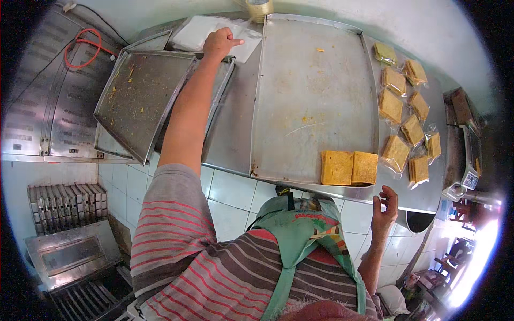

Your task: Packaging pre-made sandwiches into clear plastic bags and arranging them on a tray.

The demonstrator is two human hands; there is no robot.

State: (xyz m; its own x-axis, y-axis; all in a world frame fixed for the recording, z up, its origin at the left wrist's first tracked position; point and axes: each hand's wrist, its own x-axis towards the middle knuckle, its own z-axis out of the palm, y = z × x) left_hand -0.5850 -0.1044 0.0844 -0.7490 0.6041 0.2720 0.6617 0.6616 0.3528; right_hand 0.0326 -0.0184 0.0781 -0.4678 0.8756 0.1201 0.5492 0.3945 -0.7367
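Note:
My left hand (pixel 219 43) reaches over a pile of clear plastic bags (pixel 196 33) at the back of the steel table; its fingers are curled with one pointing right, and whether it pinches a bag is unclear. My right hand (pixel 384 206) hovers by the table's front edge, fingers apart, with nothing in it. Close to it, two stacks of square toasted bread slices (pixel 336 167) (pixel 364 167) stand side by side in the front right corner of a large metal tray (pixel 313 100). Right of the tray lie several bagged bread stacks (pixel 390 106).
Other soiled metal trays (pixel 144 92) overlap at the left, beside a steel cabinet with a red hose (pixel 100 46). A tape roll (pixel 260 9) is at the back. A digital scale (pixel 470 160) stands beyond the table's right end.

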